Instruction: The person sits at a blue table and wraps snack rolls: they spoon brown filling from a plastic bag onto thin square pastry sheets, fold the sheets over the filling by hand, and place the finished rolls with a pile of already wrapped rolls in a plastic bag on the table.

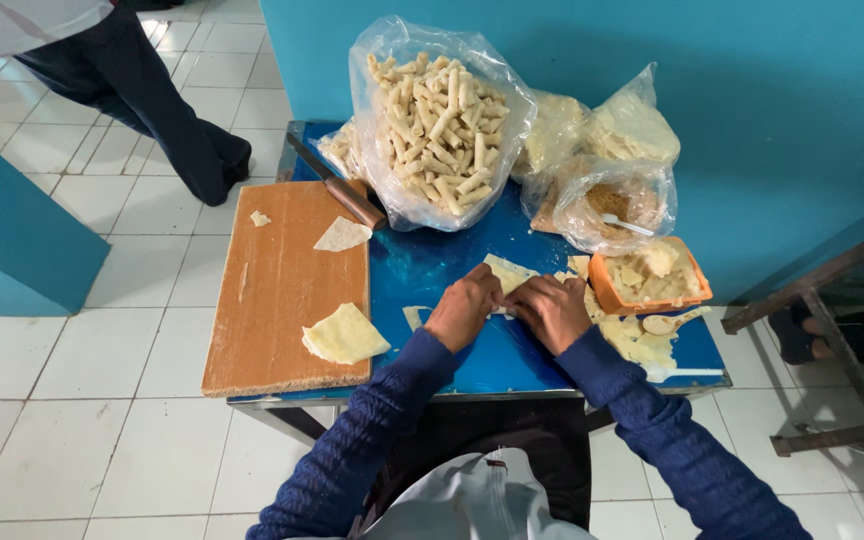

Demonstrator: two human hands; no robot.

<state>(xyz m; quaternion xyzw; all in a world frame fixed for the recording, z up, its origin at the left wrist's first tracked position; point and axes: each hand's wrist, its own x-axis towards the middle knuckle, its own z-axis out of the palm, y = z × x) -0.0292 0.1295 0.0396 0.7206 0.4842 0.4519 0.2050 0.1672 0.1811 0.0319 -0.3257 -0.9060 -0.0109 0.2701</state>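
At the upper left of the frame another person's dark trouser legs (152,95) stand on the white tiled floor (72,400), beside a teal panel (12,240) at the left edge. Right of these, a wooden board (272,300) lies on the left part of a blue table (452,270); on the board sit a stack of pale wrappers (344,335) at its lower right corner, a single torn wrapper piece (341,235) near its upper right, and a small scrap (260,218) near its top. A knife (337,185) with a wooden handle lies slanted across the board's upper right corner. Behind it, at top centre, a clear bag (437,125) holds many pale rolls. In the middle of the frame the left hand (464,308) and right hand (550,312), both in blue knitted sleeves, rest knuckles up on the table, curled and pressing with their fingertips on a pale wrapper sheet (507,272) that lies flat between and just above them. Right of the hands an orange tray (652,280) holds pale filling, with more pale pieces (637,345) and a spoon (672,322) just below it. At upper right two more clear bags (602,175) lean against the teal wall (752,100).
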